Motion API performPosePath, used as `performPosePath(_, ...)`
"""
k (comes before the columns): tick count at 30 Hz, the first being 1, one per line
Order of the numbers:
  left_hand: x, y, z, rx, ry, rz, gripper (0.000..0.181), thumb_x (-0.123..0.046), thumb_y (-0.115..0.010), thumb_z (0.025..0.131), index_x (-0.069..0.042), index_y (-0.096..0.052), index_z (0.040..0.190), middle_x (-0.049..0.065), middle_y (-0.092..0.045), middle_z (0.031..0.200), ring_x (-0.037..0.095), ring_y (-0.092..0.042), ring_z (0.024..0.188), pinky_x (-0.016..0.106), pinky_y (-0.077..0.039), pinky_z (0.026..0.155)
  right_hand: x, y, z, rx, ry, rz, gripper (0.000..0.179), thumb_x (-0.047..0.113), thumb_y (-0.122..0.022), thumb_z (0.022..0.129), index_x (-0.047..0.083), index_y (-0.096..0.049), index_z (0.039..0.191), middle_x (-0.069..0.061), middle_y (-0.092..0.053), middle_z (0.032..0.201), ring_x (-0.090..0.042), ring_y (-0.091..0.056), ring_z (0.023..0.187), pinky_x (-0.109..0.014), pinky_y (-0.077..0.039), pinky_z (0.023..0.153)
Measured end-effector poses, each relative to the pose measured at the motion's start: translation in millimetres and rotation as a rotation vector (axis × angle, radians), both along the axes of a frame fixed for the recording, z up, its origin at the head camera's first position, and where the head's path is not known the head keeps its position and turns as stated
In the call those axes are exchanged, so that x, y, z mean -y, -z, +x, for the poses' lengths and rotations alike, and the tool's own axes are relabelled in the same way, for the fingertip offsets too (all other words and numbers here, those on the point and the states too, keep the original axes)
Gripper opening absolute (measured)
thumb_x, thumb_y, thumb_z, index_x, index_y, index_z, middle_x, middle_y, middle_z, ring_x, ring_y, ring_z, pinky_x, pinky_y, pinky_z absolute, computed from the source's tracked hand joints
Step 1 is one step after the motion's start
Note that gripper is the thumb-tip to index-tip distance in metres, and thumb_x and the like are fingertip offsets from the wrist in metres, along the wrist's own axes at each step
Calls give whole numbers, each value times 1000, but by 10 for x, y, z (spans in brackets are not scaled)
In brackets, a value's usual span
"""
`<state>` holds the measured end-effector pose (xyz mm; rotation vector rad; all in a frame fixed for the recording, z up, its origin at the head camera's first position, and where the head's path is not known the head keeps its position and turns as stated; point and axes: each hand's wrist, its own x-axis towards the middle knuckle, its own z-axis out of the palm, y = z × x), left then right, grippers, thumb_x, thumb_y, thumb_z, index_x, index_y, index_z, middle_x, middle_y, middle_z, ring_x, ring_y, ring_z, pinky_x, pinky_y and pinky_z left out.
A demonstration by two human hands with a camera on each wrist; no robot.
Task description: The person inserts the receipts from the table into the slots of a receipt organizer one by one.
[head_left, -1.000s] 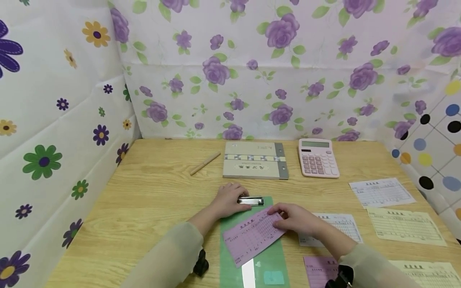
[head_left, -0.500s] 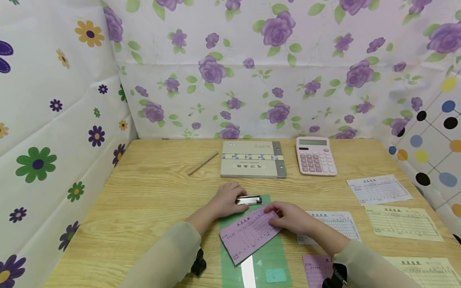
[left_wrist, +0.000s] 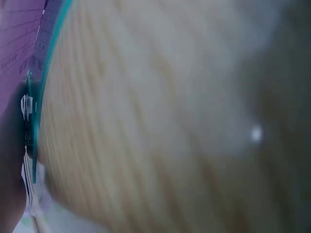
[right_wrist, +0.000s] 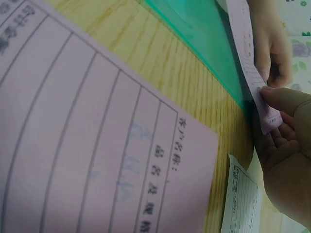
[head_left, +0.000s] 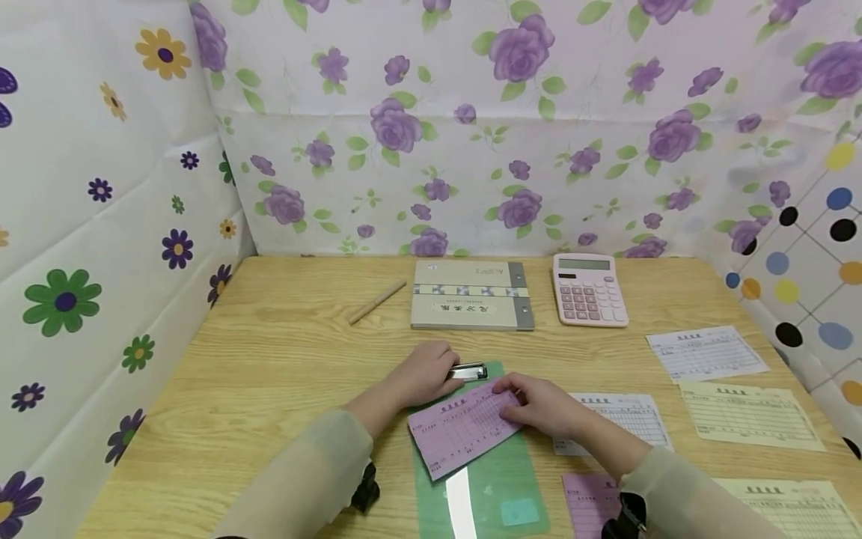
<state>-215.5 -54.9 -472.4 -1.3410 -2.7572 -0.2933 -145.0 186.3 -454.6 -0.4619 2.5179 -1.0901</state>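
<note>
A green clipboard lies on the wooden table, its metal clip at the far end. My left hand grips the clip end from the left, thumb on the near side of the clip and fingers on the far side. Over the board, a pink slip printed with a grid lies at a slant, near the clip. My right hand pinches its right edge between thumb and fingers. The right wrist view shows that pinch on the pink slip from the side. In the left wrist view most of the left hand is hidden.
Right of the board lie white slips, another pink slip and yellow slips. A ledger book, a pink calculator and a tan pen sit at the back. Flowered cloth borders the table.
The pink slip has shifted slightly toward the clip, and its near edge has moved away from me. The left hand stays on the clip; the view has shifted slightly.
</note>
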Motion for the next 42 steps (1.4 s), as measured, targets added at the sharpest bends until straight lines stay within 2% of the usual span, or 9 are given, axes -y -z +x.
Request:
performPosePath(4,-30,-52,4,8,0,-88,31,-38,-54,94,-9,-61,101,0,-51,92,14,-48,84,29,-44,79,17,8,12,-51,-1,10,29,25,-70,85,18,-59,111,5,-57,93,-13,-51,81,-30,-45,72)
performPosePath(7,-49,-78,-12,4,9,-137,24,-33,-49,97,-11,-58,98,-1,-49,91,15,-48,84,30,-44,82,38,16,19,-92,11,13,29,23,-71,84,18,-60,110,5,-59,100,-12,-53,87,-33,-46,78)
performPosePath(11,-54,-108,-21,20,11,-164,21,-29,-46,98,-12,-57,95,0,-48,90,15,-48,84,31,-44,83,68,40,27,-151,28,42,30,19,-73,82,17,-61,109,4,-59,103,-11,-53,87,-32,-46,77)
performPosePath(16,-38,-113,-3,65,-11,-143,26,-32,-47,98,-9,-59,102,2,-52,96,18,-52,93,33,-42,90,101,37,45,-214,41,91,30,18,-74,81,14,-61,108,5,-57,93,-10,-49,77,-28,-44,66)
performPosePath(22,-31,-101,-20,84,-4,-97,25,-29,-48,98,-8,-61,100,3,-54,95,19,-53,90,33,-44,85,138,26,57,-244,57,133,31,18,-74,80,14,-61,107,5,-52,83,-11,-46,69,-26,-41,59)
performPosePath(30,14,-130,-26,153,-29,-26,25,-28,-51,97,-7,-62,104,3,-55,96,17,-54,90,32,-45,84,187,15,81,-279,92,177,34,19,-75,80,15,-60,110,0,-56,88,-12,-48,71,-30,-43,62)
performPosePath(39,18,-150,-48,185,-20,-24,25,-28,-50,97,-7,-62,104,3,-56,97,17,-54,91,32,-45,85,201,25,95,-278,120,204,34,20,-74,81,16,-60,112,0,-56,88,-12,-47,69,-29,-42,60)
performPosePath(42,23,-173,-32,213,-38,-21,34,-28,-51,97,-2,-57,117,10,-58,109,22,-55,103,35,-43,93,215,35,92,-279,124,210,35,22,-74,81,16,-60,112,0,-56,87,-12,-46,68,-29,-41,59)
